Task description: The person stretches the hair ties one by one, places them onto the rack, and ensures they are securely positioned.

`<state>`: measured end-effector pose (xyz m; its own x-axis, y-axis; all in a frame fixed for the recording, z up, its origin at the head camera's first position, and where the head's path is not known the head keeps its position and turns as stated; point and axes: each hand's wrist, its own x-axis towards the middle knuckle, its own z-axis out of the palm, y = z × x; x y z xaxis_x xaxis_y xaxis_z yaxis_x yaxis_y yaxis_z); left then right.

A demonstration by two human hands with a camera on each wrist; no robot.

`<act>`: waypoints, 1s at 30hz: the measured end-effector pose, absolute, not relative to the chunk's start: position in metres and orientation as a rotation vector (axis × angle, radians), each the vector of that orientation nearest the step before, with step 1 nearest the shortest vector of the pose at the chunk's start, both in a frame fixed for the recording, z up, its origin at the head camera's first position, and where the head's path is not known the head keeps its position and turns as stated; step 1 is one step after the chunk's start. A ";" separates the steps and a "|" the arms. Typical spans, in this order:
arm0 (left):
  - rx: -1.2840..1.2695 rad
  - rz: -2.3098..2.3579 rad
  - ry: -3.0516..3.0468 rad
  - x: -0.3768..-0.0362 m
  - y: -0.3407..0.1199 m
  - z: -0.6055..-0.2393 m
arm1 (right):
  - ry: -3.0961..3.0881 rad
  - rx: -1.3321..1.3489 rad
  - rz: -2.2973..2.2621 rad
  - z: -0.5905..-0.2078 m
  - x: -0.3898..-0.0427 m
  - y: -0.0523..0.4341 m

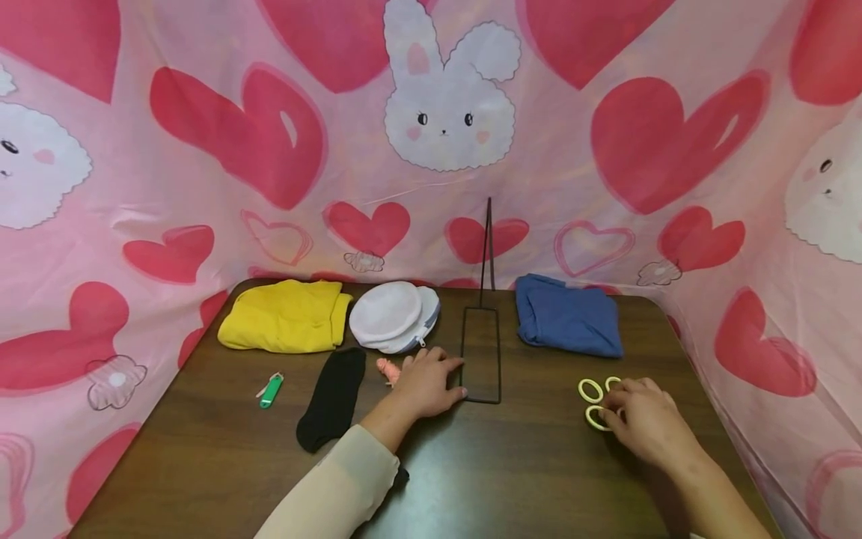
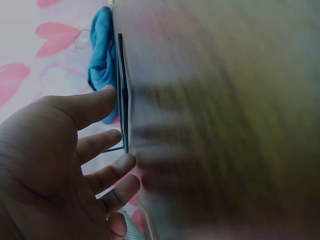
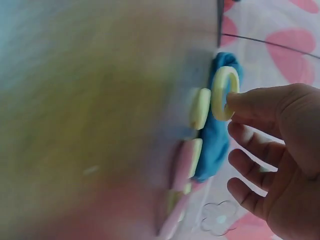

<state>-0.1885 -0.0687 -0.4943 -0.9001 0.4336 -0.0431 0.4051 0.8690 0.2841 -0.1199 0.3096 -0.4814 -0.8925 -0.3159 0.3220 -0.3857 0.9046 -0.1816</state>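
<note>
My left hand point(image 1: 450, 376) lies flat on the dark wooden table point(image 1: 512, 479). Its straight fingers touch the left side of a black wire frame point(image 1: 481, 358), whose thin upright rod rises at the back. In the left wrist view the left hand point(image 2: 117, 150) is spread beside the wire frame point(image 2: 122, 95). My right hand point(image 1: 616, 408) rests on three pale yellow rings point(image 1: 590, 390) at the right. In the right wrist view its thumb point(image 3: 250, 102) touches one tilted ring point(image 3: 222, 92), and the other fingers hang relaxed.
Along the back lie a yellow cloth point(image 1: 283, 316), white round pads point(image 1: 393, 314) and a blue cloth point(image 1: 569, 323). A black sock point(image 1: 333, 397), a small green object point(image 1: 271, 391) and a pink item point(image 1: 387, 368) lie left of my left hand. Pink heart-print fabric surrounds the table.
</note>
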 end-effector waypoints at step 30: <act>0.619 0.323 2.862 -0.192 -0.064 -0.488 | -2.300 0.717 1.087 -0.357 -0.146 0.191</act>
